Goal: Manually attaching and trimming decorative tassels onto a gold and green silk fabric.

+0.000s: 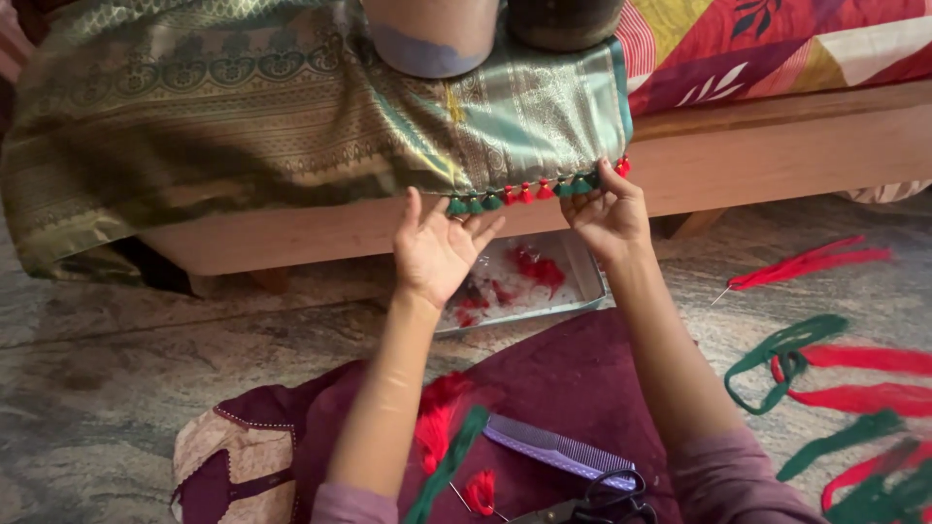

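A green and gold patterned silk cloth (243,107) hangs over the edge of a wooden bed frame (777,146). Along its lower edge runs a row of small red and green tassels (529,191). My left hand (439,247) is raised with fingers spread, palm toward the cloth, fingertips just under the green tassels at the left of the row. My right hand (607,213) pinches the cloth edge near the red tassel at the right corner.
A metal tray (573,291) with red thread scraps lies on the stone floor under the bed. On my maroon lap cloth (573,388) rest a lilac comb (558,448), black scissors (602,505) and thread bundles (442,427). Red and green thread skeins (835,378) lie at the right.
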